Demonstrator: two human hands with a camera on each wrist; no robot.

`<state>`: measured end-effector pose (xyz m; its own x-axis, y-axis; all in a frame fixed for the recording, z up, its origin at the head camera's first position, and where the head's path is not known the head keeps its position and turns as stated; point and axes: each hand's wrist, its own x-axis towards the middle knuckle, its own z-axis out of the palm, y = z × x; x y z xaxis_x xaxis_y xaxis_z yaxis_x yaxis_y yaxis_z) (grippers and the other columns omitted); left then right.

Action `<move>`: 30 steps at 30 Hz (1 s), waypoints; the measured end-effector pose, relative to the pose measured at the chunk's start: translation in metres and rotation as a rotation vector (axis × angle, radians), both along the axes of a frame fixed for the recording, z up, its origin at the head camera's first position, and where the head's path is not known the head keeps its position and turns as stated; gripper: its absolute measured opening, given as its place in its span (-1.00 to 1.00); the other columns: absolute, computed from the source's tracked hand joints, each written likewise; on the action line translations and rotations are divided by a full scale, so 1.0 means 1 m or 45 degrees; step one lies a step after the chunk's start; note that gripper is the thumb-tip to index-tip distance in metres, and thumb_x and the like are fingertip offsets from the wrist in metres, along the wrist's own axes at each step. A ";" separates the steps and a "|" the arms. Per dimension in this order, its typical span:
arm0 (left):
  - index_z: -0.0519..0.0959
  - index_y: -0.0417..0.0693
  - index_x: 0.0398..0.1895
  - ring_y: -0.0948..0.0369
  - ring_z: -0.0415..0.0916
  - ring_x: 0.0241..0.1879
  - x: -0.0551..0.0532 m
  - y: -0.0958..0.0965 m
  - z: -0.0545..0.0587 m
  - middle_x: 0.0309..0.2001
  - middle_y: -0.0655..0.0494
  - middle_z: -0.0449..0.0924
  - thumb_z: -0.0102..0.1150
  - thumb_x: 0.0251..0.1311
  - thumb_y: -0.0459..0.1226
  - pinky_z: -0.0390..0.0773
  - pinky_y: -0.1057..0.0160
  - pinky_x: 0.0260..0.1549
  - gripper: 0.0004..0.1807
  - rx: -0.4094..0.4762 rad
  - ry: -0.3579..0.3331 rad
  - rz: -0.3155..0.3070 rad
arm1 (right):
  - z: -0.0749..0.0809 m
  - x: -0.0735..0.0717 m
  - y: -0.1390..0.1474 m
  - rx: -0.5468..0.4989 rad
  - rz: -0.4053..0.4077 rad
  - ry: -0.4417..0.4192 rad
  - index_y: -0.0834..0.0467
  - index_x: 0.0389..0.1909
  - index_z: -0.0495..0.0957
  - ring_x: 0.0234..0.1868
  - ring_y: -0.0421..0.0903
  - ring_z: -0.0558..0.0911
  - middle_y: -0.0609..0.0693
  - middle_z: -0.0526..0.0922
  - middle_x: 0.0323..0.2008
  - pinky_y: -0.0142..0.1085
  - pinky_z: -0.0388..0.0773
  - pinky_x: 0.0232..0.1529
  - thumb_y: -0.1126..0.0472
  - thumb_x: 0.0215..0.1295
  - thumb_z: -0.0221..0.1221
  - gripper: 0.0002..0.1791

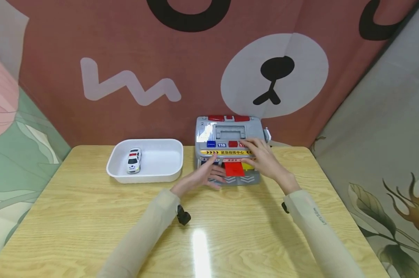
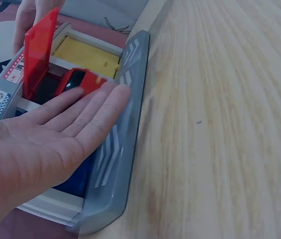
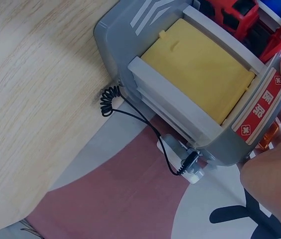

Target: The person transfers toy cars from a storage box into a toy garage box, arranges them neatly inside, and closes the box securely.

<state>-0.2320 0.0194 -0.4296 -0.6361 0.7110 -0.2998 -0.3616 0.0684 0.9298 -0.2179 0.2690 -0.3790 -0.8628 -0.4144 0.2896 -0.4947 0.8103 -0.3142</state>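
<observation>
A grey toy emergency garage [image 1: 230,123] stands at the back of the table, with button blocks on top. Its red flap [image 1: 234,169] is swung up and sticks out toward me. In the left wrist view, a red toy car [image 2: 75,79] shows in the bay below that flap. My left hand [image 1: 205,174] is at the front, palm turned up and fingers straight, the fingertips by the red car. My right hand [image 1: 265,160] holds the garage's upper front edge, thumb on the front and fingers on top near the red button [image 1: 233,144]. The yellow flap [image 3: 195,69] is down.
A white tray [image 1: 164,179] stands left of the garage with a white toy police car [image 1: 134,160] in it. A small white handset [image 3: 180,159] with a coiled black cord hangs on the garage's right side. A printed curtain [image 1: 133,127] rises right behind the table.
</observation>
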 end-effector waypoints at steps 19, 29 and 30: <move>0.12 -0.32 0.42 -0.23 0.24 0.28 0.007 0.014 -0.007 0.34 -0.35 0.21 -0.49 0.38 0.31 0.47 -0.20 0.03 -0.07 0.136 0.058 0.090 | 0.000 0.000 -0.005 -0.018 0.024 0.002 0.16 0.37 0.31 0.27 0.13 0.20 0.15 0.30 0.24 0.12 0.18 0.22 0.06 0.19 0.32 -0.26; 0.25 -0.33 0.36 -0.23 0.37 0.18 0.008 0.011 -0.006 0.25 -0.30 0.37 -0.51 0.32 0.37 0.48 -0.17 0.02 -0.01 0.122 0.106 0.019 | 0.000 0.001 0.000 -0.018 0.007 0.004 0.16 0.37 0.32 0.28 0.13 0.19 0.14 0.29 0.25 0.11 0.17 0.23 0.07 0.19 0.33 -0.26; 0.24 -0.35 0.35 -0.23 0.38 0.18 0.008 0.011 -0.006 0.26 -0.32 0.35 -0.51 0.32 0.37 0.49 -0.16 0.02 0.00 0.118 0.106 0.013 | -0.001 0.001 0.000 -0.018 0.005 0.002 0.16 0.37 0.31 0.28 0.13 0.19 0.14 0.29 0.25 0.11 0.17 0.23 0.07 0.19 0.33 -0.26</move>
